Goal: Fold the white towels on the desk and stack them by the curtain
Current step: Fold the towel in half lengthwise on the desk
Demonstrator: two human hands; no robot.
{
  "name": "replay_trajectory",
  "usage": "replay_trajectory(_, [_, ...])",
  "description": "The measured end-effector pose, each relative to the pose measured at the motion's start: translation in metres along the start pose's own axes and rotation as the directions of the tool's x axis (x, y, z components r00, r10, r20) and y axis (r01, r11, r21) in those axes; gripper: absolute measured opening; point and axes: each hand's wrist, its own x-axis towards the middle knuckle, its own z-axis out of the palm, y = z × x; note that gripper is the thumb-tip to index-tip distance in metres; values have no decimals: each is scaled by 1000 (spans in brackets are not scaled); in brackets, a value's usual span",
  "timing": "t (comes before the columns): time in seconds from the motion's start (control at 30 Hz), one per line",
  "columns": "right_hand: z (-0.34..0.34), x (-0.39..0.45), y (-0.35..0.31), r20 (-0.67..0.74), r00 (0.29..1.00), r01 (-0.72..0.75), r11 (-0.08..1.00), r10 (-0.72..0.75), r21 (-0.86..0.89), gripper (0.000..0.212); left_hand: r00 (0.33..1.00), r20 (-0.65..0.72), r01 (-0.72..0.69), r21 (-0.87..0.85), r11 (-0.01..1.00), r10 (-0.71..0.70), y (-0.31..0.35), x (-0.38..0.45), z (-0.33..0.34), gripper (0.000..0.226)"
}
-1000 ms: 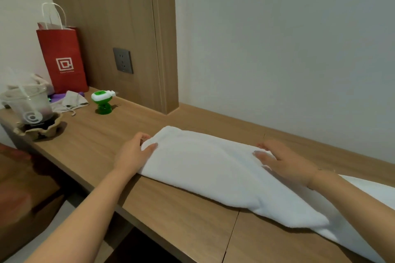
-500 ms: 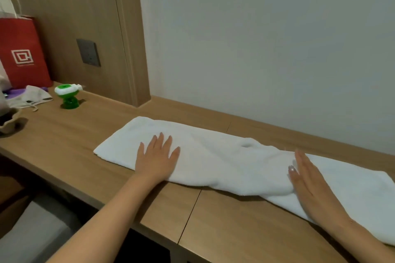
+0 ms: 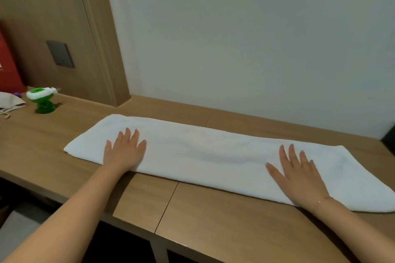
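A white towel [image 3: 213, 153] lies folded into one long strip across the wooden desk [image 3: 213, 215], running from left of centre to the right edge of the view. My left hand [image 3: 125, 150] presses flat on its left part, fingers straight and spread. Near the strip's right end my right hand [image 3: 297, 177] lies flat in the same way, fingers spread. Neither hand grips the cloth. No curtain is in view.
At the far left stand a green and white plastic gadget [image 3: 41, 100], a beige cloth pouch [image 3: 10, 103] and the edge of a red paper bag [image 3: 8, 70]. A grey wall socket [image 3: 60, 54] sits in the wooden panel. A dark object [image 3: 390, 137] shows at the right edge.
Both hands went from gripping the towel's edges to lying flat on it and slid apart along the strip, smoothing out its wrinkles. The view swung to the right.
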Motion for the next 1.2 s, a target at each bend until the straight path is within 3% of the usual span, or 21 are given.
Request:
replay_trajectory(0.1, [-9,1,-1,-65,995,80,983,-70,164,74,1000,-3,-3,-101,995,3,19,-1,-24,50])
replay_trajectory(0.2, [-29,17,3,-421,886,347,882,-195,320,51,957,-183,-245,-99,964,224,63,-1,-52,41])
replay_trajectory(0.27, [-42,40,3,-484,812,484,839,-325,250,43,916,-179,-385,-150,911,358,96,2,-64,35])
replay_trajectory(0.37, [-41,71,7,-388,829,518,814,-402,263,21,874,-17,-479,-189,857,485,130,18,-60,29])
replay_trajectory(0.47, [-26,87,15,-396,844,493,815,-363,303,13,871,131,-461,-114,880,473,136,32,-43,24])
replay_trajectory(0.67, [-9,95,30,-451,851,464,785,-268,410,10,869,191,-423,-195,885,457,117,49,-31,33])
replay_trajectory(0.8, [-9,96,32,-465,844,456,814,-268,359,19,864,-24,-482,-328,812,503,123,49,-48,35])
replay_trajectory(0.9, [-18,96,38,-442,858,425,845,-262,325,36,840,-138,-534,-385,753,525,133,52,-55,25])
replay_trajectory(1.07, [-36,95,46,-296,907,372,899,-299,231,37,829,-113,-552,-321,769,548,135,64,-27,6])
replay_trajectory(1.2, [-36,94,55,-143,948,318,880,-286,352,30,837,-184,-545,-218,809,515,126,68,-1,24])
